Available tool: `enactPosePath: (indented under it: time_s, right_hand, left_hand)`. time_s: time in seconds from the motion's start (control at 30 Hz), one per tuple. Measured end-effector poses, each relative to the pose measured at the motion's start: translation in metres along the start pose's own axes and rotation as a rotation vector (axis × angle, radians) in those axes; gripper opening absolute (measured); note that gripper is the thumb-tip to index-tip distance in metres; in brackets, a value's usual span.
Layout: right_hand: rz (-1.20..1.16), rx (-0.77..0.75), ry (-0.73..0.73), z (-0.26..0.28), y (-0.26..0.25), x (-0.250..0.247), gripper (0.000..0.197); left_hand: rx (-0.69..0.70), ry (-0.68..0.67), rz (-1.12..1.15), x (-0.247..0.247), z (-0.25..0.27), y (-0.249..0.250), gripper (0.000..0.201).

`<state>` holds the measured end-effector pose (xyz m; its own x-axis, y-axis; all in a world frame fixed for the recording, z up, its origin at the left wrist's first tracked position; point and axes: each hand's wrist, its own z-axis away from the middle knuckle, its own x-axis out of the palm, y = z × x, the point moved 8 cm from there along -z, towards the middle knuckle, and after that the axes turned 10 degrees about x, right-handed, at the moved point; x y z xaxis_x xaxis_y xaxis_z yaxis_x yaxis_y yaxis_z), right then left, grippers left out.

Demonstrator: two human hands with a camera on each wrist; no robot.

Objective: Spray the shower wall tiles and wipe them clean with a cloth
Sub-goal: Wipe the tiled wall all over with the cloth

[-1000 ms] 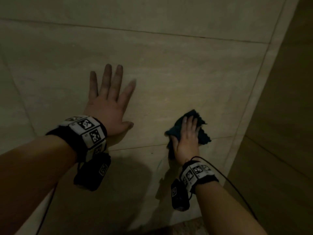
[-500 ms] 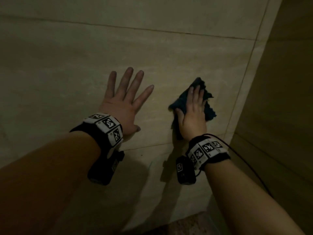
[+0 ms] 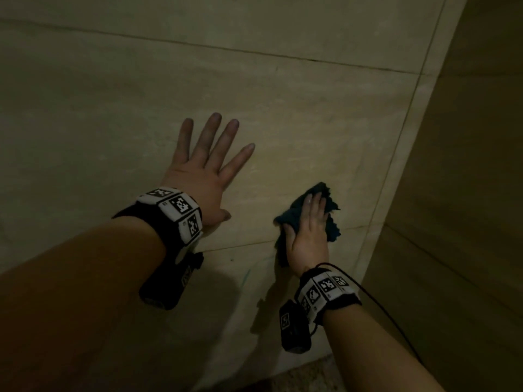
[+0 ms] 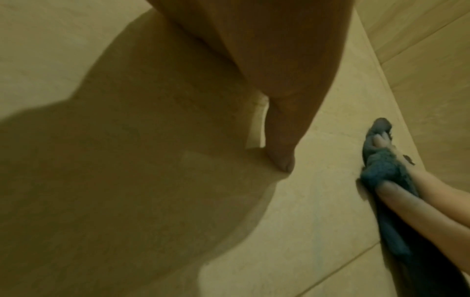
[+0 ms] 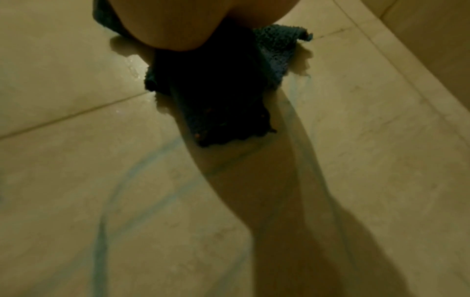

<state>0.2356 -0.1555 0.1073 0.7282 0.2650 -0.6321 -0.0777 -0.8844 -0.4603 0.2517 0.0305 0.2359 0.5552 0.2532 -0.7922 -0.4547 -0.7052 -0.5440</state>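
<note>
Beige shower wall tiles fill the head view. My left hand lies flat on the wall, fingers spread and holding nothing. My right hand presses a dark teal cloth against the wall with straight fingers, right at a horizontal grout line. In the left wrist view the cloth bunches up between the right thumb and fingers. The right wrist view shows the cloth under the palm, with faint blue streaks and wet drops on the tile below. No spray bottle is in view.
A second tiled wall meets this one in a corner close to the right of the cloth. A strip of speckled floor shows at the bottom edge. A black cable runs from my right wristband.
My right hand slid the cloth up above the grout line, then back down onto it. The left hand stayed flat on the wall.
</note>
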Motion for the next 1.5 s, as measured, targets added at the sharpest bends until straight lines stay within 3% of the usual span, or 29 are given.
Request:
enactPosePath:
  time_s: [0.37, 0.53, 0.7, 0.8, 0.93, 1.13, 1.27, 1.5]
  right_hand:
    - [-0.164, 0.018, 0.168, -0.078, -0.014, -0.073, 0.066]
    - [-0.217, 0.043, 0.221, -0.073, -0.011, -0.071, 0.065]
    - [-0.200, 0.076, 0.084, -0.040, 0.004, -0.041, 0.066]
    - [-0.096, 0.096, -0.020, -0.021, 0.022, -0.023, 0.065]
    - [-0.093, 0.093, -0.067, -0.019, 0.028, -0.019, 0.069]
    - [-0.191, 0.038, 0.123, -0.073, 0.016, -0.073, 0.065]
    - [-0.145, -0.022, 0.145, -0.112, 0.018, -0.110, 0.066]
    - [-0.275, 0.060, 0.239, -0.086, 0.041, -0.078, 0.063]
  left_hand:
    - [-0.002, 0.005, -0.009, -0.001, 0.000, 0.001, 0.126]
    - [-0.006, -0.020, -0.025, 0.000, 0.001, 0.001, 0.126]
    - [-0.025, -0.066, 0.001, -0.004, 0.004, 0.004, 0.123]
    - [-0.049, -0.081, 0.027, -0.012, 0.004, 0.011, 0.110]
    - [0.017, -0.065, -0.021, -0.029, -0.016, 0.032, 0.105]
    - [0.069, -0.123, -0.038, -0.028, -0.049, 0.053, 0.117]
    - [0.048, -0.087, -0.048, -0.025, -0.049, 0.052, 0.120]
    - [0.070, -0.028, -0.050, -0.024, -0.052, 0.052, 0.124]
